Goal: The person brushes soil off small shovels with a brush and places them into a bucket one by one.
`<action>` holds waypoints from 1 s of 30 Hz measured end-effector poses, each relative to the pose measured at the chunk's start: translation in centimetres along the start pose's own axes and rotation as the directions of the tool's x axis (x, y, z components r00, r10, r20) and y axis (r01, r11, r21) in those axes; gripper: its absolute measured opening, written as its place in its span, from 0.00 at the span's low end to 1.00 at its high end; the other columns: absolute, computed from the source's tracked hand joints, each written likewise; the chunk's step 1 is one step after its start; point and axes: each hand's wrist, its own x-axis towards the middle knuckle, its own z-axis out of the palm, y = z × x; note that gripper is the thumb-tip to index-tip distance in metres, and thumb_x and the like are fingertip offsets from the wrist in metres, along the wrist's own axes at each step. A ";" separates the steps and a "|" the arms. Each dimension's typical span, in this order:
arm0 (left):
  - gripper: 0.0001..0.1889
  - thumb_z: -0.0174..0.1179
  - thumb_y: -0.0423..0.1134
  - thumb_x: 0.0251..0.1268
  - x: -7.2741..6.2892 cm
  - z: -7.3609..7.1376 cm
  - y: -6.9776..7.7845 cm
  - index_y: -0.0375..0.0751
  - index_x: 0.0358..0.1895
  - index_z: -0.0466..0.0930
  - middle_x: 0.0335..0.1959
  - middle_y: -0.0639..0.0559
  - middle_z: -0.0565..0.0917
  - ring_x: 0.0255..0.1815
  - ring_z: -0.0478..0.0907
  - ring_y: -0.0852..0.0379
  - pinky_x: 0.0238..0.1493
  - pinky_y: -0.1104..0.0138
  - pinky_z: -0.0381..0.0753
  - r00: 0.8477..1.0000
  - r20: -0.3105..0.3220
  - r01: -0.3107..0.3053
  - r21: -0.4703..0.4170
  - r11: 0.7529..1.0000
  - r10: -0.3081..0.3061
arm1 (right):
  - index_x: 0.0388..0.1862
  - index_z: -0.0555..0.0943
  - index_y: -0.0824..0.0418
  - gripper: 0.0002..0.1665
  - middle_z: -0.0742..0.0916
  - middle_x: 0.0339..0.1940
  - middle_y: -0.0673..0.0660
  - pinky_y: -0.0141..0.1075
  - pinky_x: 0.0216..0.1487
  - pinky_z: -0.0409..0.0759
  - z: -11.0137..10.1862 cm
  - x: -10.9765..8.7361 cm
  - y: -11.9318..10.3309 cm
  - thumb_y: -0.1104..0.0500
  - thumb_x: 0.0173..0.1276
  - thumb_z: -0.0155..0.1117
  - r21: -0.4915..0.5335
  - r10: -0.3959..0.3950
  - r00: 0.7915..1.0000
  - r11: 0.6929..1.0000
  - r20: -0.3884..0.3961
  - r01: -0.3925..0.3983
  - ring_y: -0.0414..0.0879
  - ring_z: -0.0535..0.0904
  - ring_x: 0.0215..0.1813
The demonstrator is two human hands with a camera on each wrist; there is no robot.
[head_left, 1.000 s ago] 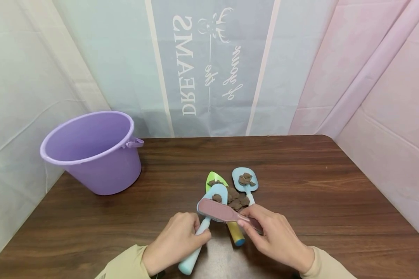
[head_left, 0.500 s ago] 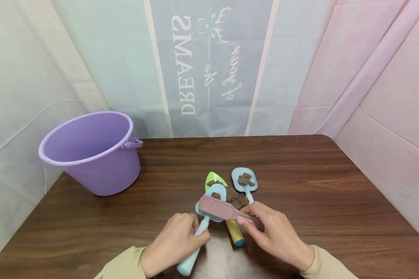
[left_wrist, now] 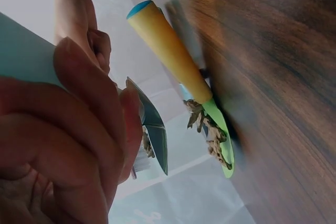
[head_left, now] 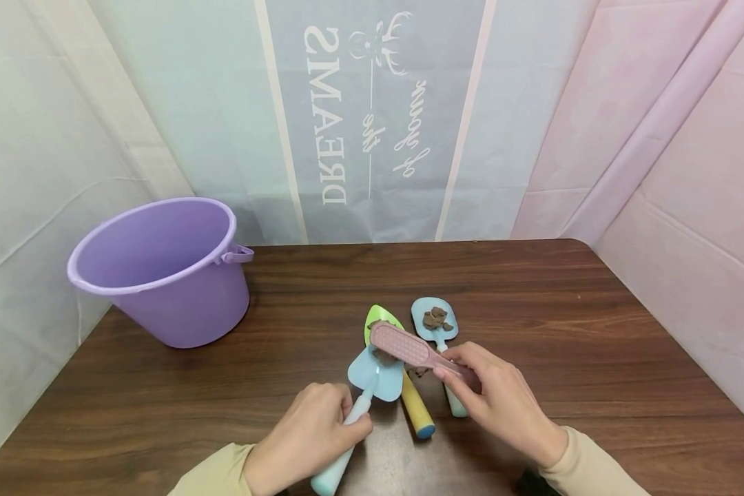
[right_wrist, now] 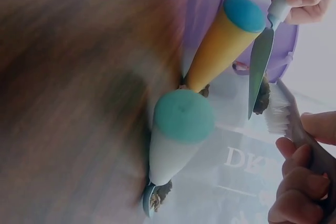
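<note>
My left hand (head_left: 313, 427) grips the handle of a small light-blue shovel (head_left: 362, 372), its blade raised above the table. My right hand (head_left: 502, 399) holds a pink brush (head_left: 406, 346) by its handle, bristles down over the blade's far end. In the right wrist view, the white bristles (right_wrist: 277, 111) sit against a brown clump (right_wrist: 262, 99) on the blade. Beneath lies a green trowel (head_left: 377, 313) with a yellow handle (head_left: 417, 408), bearing brown crumbly pieces (left_wrist: 212, 137). To its right lies a second light-blue shovel (head_left: 432, 337) with brown lumps (head_left: 435, 318) on it.
A purple bucket (head_left: 167, 303) stands at the table's left side. The brown wooden table (head_left: 533, 296) ends at a printed cloth (head_left: 372, 138) behind, and pale cloth walls (head_left: 700, 207) rise at both sides.
The brush has moved away from me and slightly right, toward the blade's far end. The blade in my left hand has tilted. My right hand has shifted right, uncovering the second shovel's handle.
</note>
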 end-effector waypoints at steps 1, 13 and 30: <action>0.13 0.61 0.41 0.45 0.0 0.0 0.0 0.48 0.13 0.66 0.09 0.66 0.58 0.13 0.55 0.70 0.13 0.73 0.57 1.000 0.001 0.001 -0.001 1.000 -0.001 | 0.40 0.80 0.49 0.14 0.75 0.28 0.36 0.18 0.24 0.60 0.0 0.0 0.1 0.61 0.56 0.72 0.000 0.006 1.000 1.000 0.002 -0.006 0.27 0.64 0.23; 0.15 0.61 0.42 0.46 -0.3 -0.1 -0.1 0.48 0.13 0.65 0.10 0.65 0.57 0.14 0.55 0.69 0.14 0.74 0.55 1.000 0.024 0.002 -0.001 1.000 -0.002 | 0.38 0.81 0.52 0.11 0.75 0.26 0.38 0.22 0.23 0.62 -0.2 0.4 1.2 0.62 0.57 0.71 -0.026 0.084 0.996 0.996 -0.020 -0.084 0.29 0.64 0.23; 0.14 0.61 0.41 0.45 0.1 -0.2 0.1 0.49 0.12 0.65 0.08 0.66 0.56 0.13 0.55 0.70 0.14 0.74 0.56 1.000 0.007 -0.005 0.021 1.000 0.005 | 0.39 0.80 0.50 0.14 0.75 0.25 0.38 0.18 0.24 0.63 -0.4 -0.1 0.3 0.65 0.58 0.70 0.148 -0.012 1.000 0.989 0.024 0.009 0.28 0.65 0.23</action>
